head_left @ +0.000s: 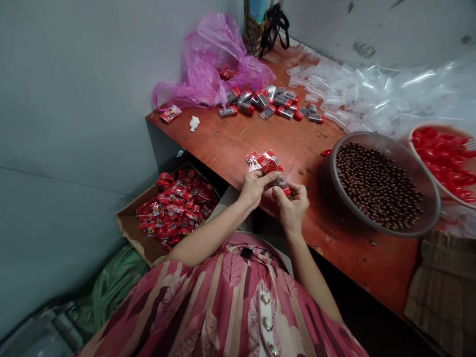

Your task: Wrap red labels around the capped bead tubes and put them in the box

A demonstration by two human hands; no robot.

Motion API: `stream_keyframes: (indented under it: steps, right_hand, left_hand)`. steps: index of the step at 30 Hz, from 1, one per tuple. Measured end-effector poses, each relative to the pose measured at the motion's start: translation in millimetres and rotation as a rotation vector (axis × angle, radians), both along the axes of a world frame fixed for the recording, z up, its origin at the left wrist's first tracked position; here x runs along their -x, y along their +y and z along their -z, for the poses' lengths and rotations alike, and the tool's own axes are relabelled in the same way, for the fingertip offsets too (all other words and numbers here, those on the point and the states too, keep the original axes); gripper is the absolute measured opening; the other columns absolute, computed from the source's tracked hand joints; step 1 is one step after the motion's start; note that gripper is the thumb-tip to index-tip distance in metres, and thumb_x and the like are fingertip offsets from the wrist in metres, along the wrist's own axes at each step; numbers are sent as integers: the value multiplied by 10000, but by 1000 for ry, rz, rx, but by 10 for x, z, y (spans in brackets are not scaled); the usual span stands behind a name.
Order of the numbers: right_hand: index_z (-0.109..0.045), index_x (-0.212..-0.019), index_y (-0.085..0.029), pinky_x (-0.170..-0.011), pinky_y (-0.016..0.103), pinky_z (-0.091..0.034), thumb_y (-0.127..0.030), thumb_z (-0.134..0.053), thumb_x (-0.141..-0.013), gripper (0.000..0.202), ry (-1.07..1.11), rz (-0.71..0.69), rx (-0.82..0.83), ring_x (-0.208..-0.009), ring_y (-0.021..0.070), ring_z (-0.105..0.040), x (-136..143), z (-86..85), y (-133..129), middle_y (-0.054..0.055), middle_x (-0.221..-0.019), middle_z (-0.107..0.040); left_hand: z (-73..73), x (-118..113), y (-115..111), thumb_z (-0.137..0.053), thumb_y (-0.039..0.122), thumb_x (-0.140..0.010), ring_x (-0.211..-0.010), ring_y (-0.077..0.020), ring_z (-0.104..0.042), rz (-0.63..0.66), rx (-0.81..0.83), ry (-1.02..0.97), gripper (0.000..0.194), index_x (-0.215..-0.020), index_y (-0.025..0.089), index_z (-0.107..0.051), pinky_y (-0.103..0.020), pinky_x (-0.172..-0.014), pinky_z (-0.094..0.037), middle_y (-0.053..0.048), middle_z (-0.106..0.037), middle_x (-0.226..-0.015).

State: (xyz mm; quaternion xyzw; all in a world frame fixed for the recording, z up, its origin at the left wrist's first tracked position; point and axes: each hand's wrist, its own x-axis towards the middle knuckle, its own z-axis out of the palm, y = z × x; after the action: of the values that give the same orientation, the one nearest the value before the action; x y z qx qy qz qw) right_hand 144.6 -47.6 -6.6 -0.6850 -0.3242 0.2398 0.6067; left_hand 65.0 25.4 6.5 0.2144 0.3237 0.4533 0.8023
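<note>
Over the near edge of the reddish table [238, 134], my left hand [256, 187] pinches a red printed wrapper [269, 161]. A small clear tube of dark balls with a red cap [281, 184] sits at the wrapper's lower end, and my right hand [292, 204] grips it near the cap. The two hands are close together. Behind them, several filled tubes with red caps [262, 100] lie in a loose pile. To the right stands a clear bowl of brown balls [377, 186].
A pink plastic bag [215, 59] lies at the back left, near a wrapped packet [171, 114]. Empty clear tubes [345, 94] cover the back right, beside a bowl of red caps [442, 163]. A cardboard box of red packets [174, 206] stands below the table's left edge.
</note>
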Motion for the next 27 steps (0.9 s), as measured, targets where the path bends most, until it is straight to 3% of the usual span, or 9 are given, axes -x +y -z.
stream_keyframes:
  steps: [2, 6, 8, 15, 21, 24, 27]
  right_hand:
    - [-554, -869, -174, -625, 274, -505, -370, -760, -634, 369, -94, 19, -14, -653, 123, -571, -14, 6, 5, -12, -768, -587]
    - [-580, -873, -168, -599, 274, -506, -379, -751, -647, 354, 65, -50, -27, -615, 111, -560, -47, 32, 56, -18, -754, -588]
    - [-597, -875, -167, -626, 279, -514, -377, -755, -641, 352, 87, -46, -36, -640, 114, -573, -65, 51, 73, -12, -773, -600]
    - [-607, -1127, -220, -816, 356, -518, -339, -676, -747, 404, 195, -291, -88, -903, 176, -628, -130, 75, -15, 58, -1062, -656]
    - [-626, -908, -199, -695, 288, -521, -295, -734, -697, 255, 253, -170, -131, -684, 115, -615, -176, 95, 35, -4, -833, -656]
    - [-611, -925, -206, -665, 270, -513, -309, -732, -700, 275, 146, -221, -130, -685, 119, -605, -256, 100, 67, -9, -808, -631]
    - [-617, -1059, -249, -720, 300, -510, -325, -707, -726, 353, -153, -330, -126, -820, 156, -605, -369, 62, 98, 22, -952, -617]
  left_hand:
    - [10, -2, -11, -823, 260, -515, -547, -92, -588, 21, -4, 22, 279, -637, 96, -633, -225, -587, -461, -11, -645, -612]
    - [11, -13, -68, -824, 300, -505, -444, -77, -522, 151, 43, -23, 321, -633, 90, -619, -220, -474, -400, 1, -606, -551]
    - [8, -11, -79, -820, 303, -513, -411, -67, -489, 146, 50, -22, 317, -607, 95, -600, -212, -444, -377, 18, -576, -513]
    - [-18, 48, -20, -799, 283, -569, -571, -95, -596, 149, 76, -105, 283, -703, 84, -650, -225, -607, -473, -28, -657, -639]
    - [22, 35, -141, -795, 251, -580, -580, -103, -596, 285, 71, -132, 260, -724, 87, -656, -267, -657, -482, -22, -656, -657]
    - [22, 95, -109, -780, 224, -609, -606, -102, -605, 367, 101, -99, 237, -750, 77, -659, -285, -719, -487, -31, -660, -672]
    - [-4, 170, -45, -759, 154, -631, -646, -111, -627, 440, 121, -73, 203, -794, 84, -660, -321, -801, -484, -37, -673, -704]
